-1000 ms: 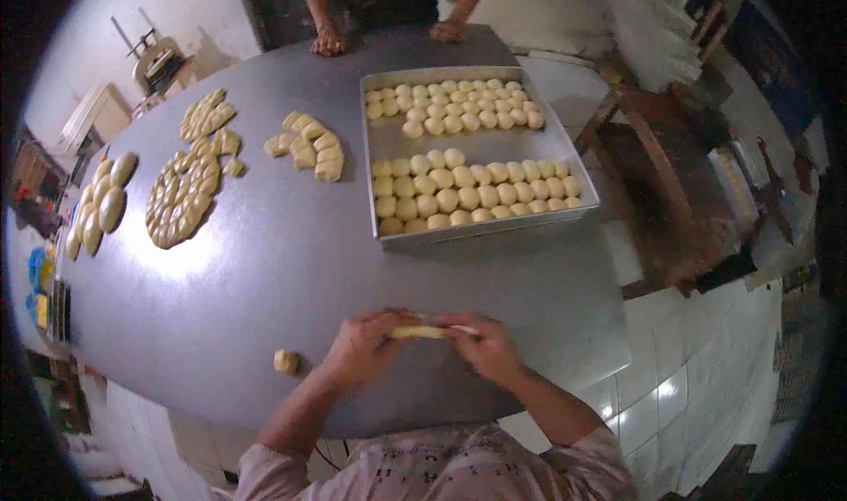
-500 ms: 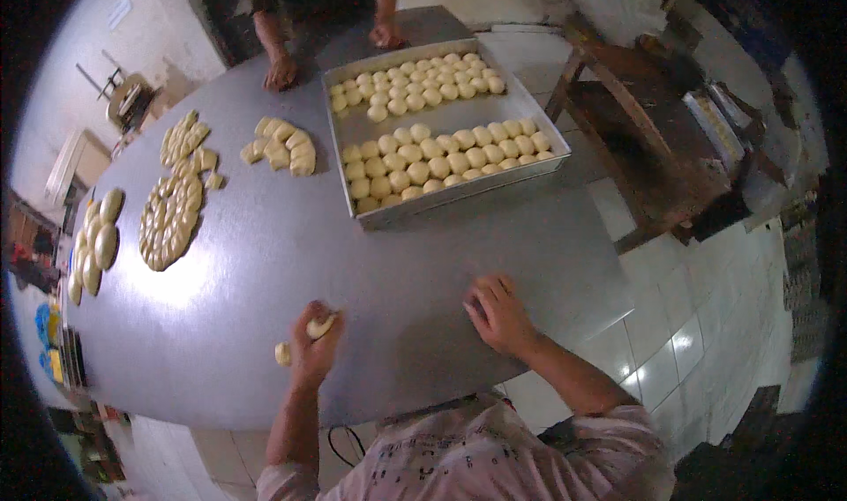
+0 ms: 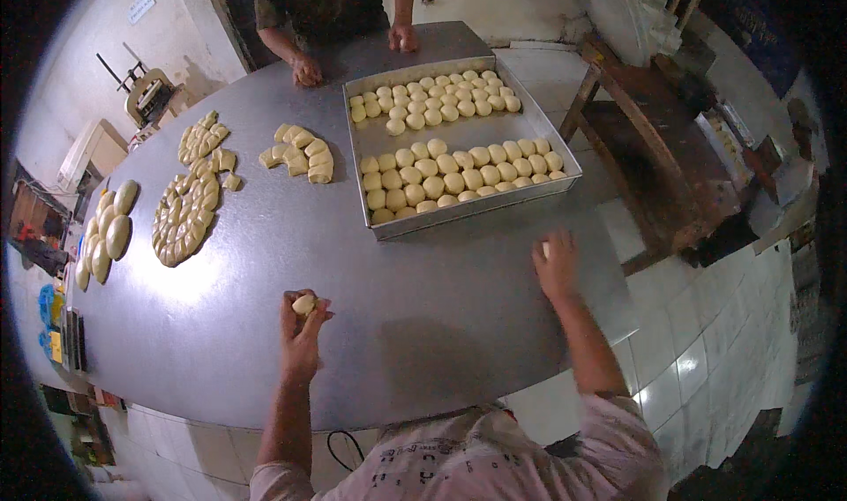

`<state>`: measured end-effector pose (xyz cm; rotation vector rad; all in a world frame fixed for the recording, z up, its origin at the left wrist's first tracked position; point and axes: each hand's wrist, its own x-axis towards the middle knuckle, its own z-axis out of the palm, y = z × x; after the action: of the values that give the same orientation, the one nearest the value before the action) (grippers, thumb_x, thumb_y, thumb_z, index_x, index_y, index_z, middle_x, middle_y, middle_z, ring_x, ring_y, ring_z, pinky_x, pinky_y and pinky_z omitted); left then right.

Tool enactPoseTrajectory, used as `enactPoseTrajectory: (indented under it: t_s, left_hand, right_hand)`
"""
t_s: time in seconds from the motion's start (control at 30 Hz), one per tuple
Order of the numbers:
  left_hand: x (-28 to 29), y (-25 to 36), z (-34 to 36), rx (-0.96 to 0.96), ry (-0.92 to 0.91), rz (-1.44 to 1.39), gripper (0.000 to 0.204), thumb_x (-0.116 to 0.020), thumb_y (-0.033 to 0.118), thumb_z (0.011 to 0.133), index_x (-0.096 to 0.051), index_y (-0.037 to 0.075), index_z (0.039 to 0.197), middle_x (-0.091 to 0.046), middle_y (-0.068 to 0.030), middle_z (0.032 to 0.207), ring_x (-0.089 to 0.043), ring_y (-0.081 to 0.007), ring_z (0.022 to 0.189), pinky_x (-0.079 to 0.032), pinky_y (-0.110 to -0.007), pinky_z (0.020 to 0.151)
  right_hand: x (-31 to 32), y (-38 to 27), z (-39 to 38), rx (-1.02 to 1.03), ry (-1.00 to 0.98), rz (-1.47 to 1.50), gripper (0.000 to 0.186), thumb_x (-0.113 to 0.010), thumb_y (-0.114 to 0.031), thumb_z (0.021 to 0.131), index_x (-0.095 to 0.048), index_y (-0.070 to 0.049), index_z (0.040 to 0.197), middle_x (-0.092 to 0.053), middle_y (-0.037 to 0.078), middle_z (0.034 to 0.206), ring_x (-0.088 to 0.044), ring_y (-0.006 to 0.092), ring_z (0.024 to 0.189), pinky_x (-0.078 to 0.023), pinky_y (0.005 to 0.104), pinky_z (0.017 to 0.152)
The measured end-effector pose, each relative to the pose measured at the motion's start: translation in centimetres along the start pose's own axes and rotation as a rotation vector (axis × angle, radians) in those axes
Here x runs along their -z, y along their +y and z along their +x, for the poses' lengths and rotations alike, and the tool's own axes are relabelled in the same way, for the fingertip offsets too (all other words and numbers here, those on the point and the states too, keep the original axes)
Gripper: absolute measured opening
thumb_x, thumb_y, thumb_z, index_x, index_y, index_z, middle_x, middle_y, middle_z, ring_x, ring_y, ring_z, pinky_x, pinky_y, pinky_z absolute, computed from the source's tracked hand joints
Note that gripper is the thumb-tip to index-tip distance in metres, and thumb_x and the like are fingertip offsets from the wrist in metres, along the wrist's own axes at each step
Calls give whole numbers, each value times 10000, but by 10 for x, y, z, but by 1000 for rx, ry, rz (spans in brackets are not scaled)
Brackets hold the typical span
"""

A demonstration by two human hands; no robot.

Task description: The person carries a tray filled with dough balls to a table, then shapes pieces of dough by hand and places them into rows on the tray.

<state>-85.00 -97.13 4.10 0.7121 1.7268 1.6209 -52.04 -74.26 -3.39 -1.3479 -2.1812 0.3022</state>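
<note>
My left hand (image 3: 301, 332) is raised at the near middle of the metal table, its fingers closed round a small pale dough piece (image 3: 303, 304). Off to the right, my right hand (image 3: 558, 272) is beyond the near right corner of a big metal tray (image 3: 481, 215), slightly smeared by motion. Its fingers are curled, and a bit of pale dough (image 3: 546, 250) shows between them. Round dough balls (image 3: 432, 187) fill the tray in two blocks of rows, with bare metal between them.
On the table (image 3: 265, 236) lie cut dough chunks (image 3: 319, 168), a sheet of portioned dough (image 3: 183, 214) and smooth oval dough loaves (image 3: 116, 235). Across it, a co-worker's hands (image 3: 307, 70) rest near the far edge. A wooden stand (image 3: 675, 175) is at the right.
My right hand has moved right and forward, toward the tray's near right corner. The small dough piece beside my left hand is gone from the table. The whole view has shifted slightly.
</note>
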Motion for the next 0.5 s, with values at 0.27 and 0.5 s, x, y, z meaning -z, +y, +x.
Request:
enactPoseTrajectory:
  t_s: [0.27,0.5]
  left_hand:
    - [49,-16,19,65,227,108,255,-655,129,828,-407,116,768,-347,46,697,-333,-68,644,-306,-231,576]
    - [3,-20,36,42,5,142,272,-687,118,795,-416,107,774,-396,52,708,-361,-40,646,-313,-209,530]
  right_hand:
    - [38,-4,-1,-218,-247,225,205,-627,-127,798,-572,-43,977,-606,107,899,-541,230,972,-425,353,853]
    - [21,-107,205,38,570,939,245,-595,-213,873,-570,-35,1039,-567,66,1013,-531,150,914,-435,303,807]
